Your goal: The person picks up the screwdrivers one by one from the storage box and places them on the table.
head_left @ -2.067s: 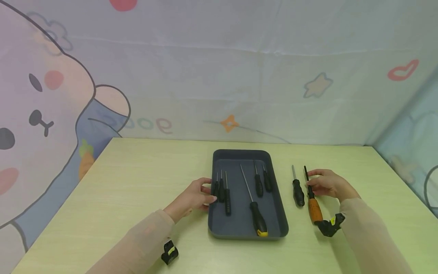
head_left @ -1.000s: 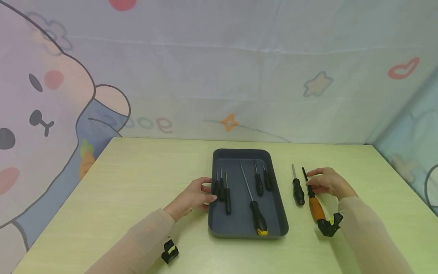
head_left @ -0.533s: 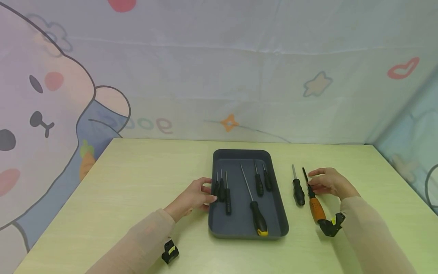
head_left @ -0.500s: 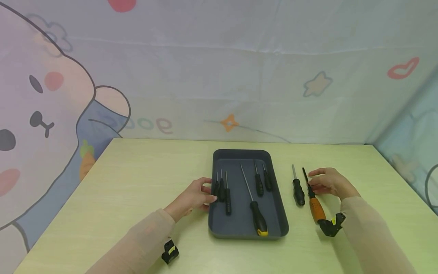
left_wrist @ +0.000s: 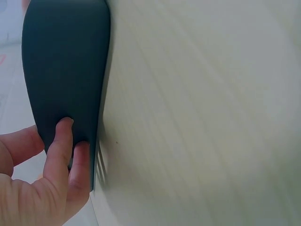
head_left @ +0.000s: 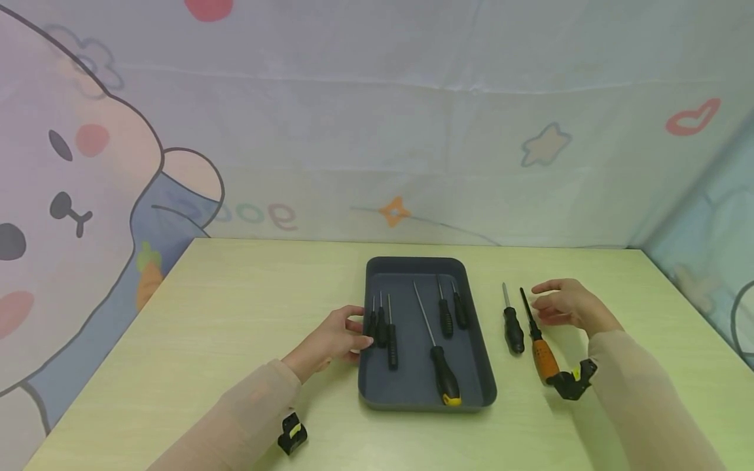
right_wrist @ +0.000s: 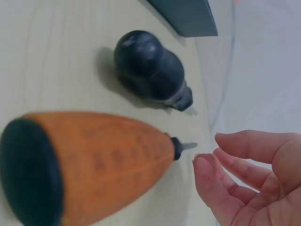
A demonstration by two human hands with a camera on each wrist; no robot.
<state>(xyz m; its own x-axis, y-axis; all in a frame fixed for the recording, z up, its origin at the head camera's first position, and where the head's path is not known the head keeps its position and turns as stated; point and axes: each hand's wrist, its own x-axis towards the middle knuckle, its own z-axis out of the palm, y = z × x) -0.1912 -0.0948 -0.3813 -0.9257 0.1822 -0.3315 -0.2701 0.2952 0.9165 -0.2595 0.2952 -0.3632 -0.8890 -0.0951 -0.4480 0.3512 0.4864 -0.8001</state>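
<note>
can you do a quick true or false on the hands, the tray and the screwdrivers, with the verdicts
1. The left hand holds the tray by its side. True.
2. The right hand is empty, near the orange-handled screwdriver. True.
3. The orange-handled screwdriver lies in the tray. False: it lies on the table, outside the tray.
4. The tray holds four screwdrivers. False: it holds six.
5. A black-handled screwdriver lies on the table between the tray and the orange-handled screwdriver. True.
6. That black-handled screwdriver's tip points toward the person. False: it points away.
</note>
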